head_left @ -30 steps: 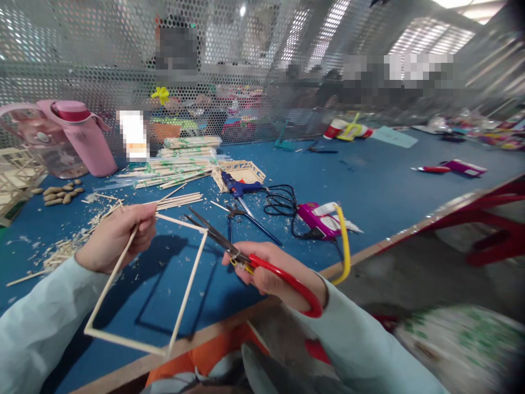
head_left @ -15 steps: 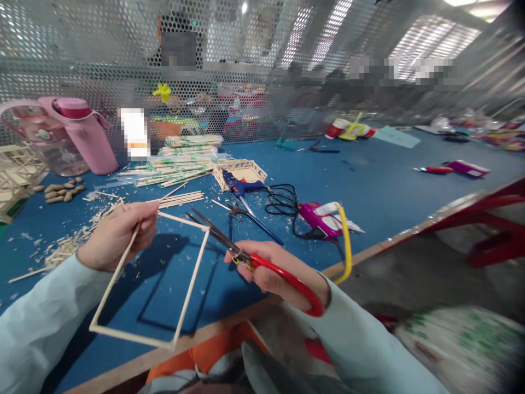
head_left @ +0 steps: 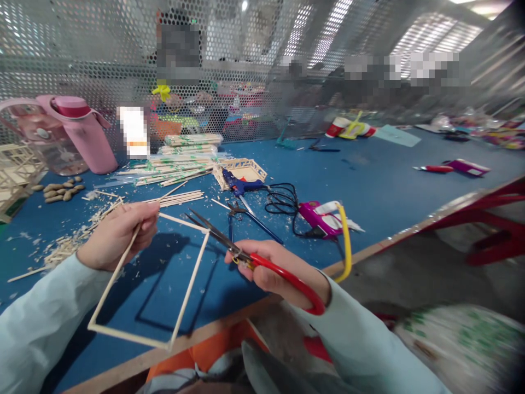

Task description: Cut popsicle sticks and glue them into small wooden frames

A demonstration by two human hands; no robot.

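My left hand pinches one upper corner of a square frame of thin wooden sticks, which hangs tilted above the blue table. In my right hand is a pair of red-handled scissors, its dark blades a little apart. The blades lie at the frame's other upper corner, close to the joint; whether they touch the wood I cannot tell. Just beyond the scissors lie blue-handled pliers and a blue glue gun with a black cord.
Stick bundles lie behind my left hand, near a pink bottle and peanuts. Wood scraps litter the left. A small stick-built tray sits behind the glue gun. A purple tool with a yellow strap lies by the table edge.
Hardly anything differs. The lower end of the stick frame has shifted slightly to the left, while both hands keep their hold.
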